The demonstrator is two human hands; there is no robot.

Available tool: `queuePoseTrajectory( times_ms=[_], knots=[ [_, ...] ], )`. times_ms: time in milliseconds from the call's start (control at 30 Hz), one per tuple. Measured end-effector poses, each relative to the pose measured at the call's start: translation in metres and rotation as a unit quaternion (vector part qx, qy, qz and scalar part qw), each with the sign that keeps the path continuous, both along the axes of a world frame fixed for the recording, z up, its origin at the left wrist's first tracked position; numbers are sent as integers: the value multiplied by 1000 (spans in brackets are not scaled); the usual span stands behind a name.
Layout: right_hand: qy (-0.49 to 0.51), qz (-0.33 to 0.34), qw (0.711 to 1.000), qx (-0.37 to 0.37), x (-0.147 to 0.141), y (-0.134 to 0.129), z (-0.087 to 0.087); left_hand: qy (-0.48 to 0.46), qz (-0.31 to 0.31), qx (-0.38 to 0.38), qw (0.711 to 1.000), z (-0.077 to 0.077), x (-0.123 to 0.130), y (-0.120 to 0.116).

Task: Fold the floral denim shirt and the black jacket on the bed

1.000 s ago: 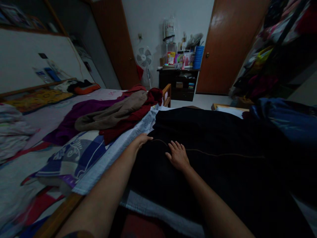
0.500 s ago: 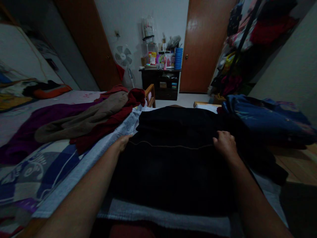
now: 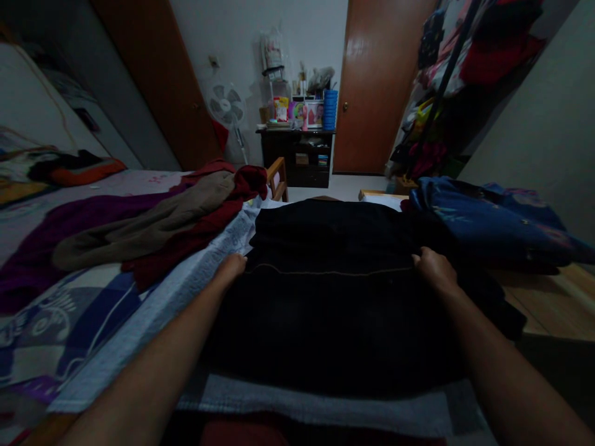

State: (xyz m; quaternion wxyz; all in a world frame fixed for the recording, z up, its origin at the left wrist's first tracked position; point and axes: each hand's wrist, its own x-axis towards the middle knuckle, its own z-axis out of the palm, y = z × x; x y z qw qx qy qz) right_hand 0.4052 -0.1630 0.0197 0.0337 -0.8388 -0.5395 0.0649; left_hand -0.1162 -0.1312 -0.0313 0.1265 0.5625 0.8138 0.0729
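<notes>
A black jacket (image 3: 325, 334) lies spread out in front of me on a pale blue-grey cloth (image 3: 279, 390), with a thin brown line running across it. At the jacket's left edge, level with that line, my left hand (image 3: 233, 266) is closed on the fabric. My right hand (image 3: 436, 267) pinches the opposite edge at about the same height. Both forearms reach forward on either side of the jacket. A black sleeve appears to stretch out beyond my right hand. Dim light hides most folds in the dark fabric.
To the left lie a grey-brown garment (image 3: 153, 226), a purple one (image 3: 97, 217) and a dark red one (image 3: 186, 241). Folded blue denim (image 3: 493, 223) sits at right by a wooden surface (image 3: 548, 297). Beyond stand a fan (image 3: 227, 105), dark cabinet (image 3: 295, 158) and brown door (image 3: 372, 93).
My right hand has moved slightly right with the jacket's edge, and the brown line looks straighter and longer. My left hand keeps its hold. The view has shifted a little.
</notes>
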Motion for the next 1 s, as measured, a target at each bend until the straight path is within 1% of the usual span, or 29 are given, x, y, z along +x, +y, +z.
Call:
queuePoseTrajectory(
  times_ms=[167,233,300,367,433,467,533,567,600,633,700,733,800,867,900,1000],
  knots=[
    [-5,-24,1000,-4,4,-5,-8,52,16,-20,998,-10,-1,-13],
    [4,-29,1000,-2,7,-6,-11,63,20,-21,998,-10,0,-17],
    [26,-14,1000,8,11,-7,-12,72,14,-13,997,-8,3,-20],
    [75,13,997,29,17,-9,-12,80,-1,-2,997,-5,6,-21],
    [162,16,984,71,22,-11,-11,86,-20,0,996,-3,11,-20],
    [217,3,972,92,25,-12,-11,90,-27,-4,996,-2,12,-20],
    [319,-28,939,129,27,-12,-10,103,-33,-15,994,-2,14,-18],
    [356,-38,924,136,28,-12,-10,107,-31,-19,994,-3,13,-17],
    [377,-42,916,128,27,-10,-10,109,-24,-21,994,-4,12,-16],
    [378,-45,919,107,26,-9,-10,106,-16,-23,994,-5,11,-15],
    [321,-39,945,53,23,-5,-9,97,-2,-23,995,-6,7,-13],
    [268,-32,962,30,22,-4,-9,94,2,-24,995,-7,5,-12],
    [144,-8,989,21,18,-3,-9,95,6,-26,995,-9,3,-12],
    [45,8,999,28,15,-7,-10,97,5,-30,995,-10,2,-13],
    [13,9,1000,26,13,-9,-11,100,3,-32,994,-10,1,-14],
    [-25,-2,1000,8,9,-15,-13,123,-11,-27,992,-10,1,-16]
  ],
)
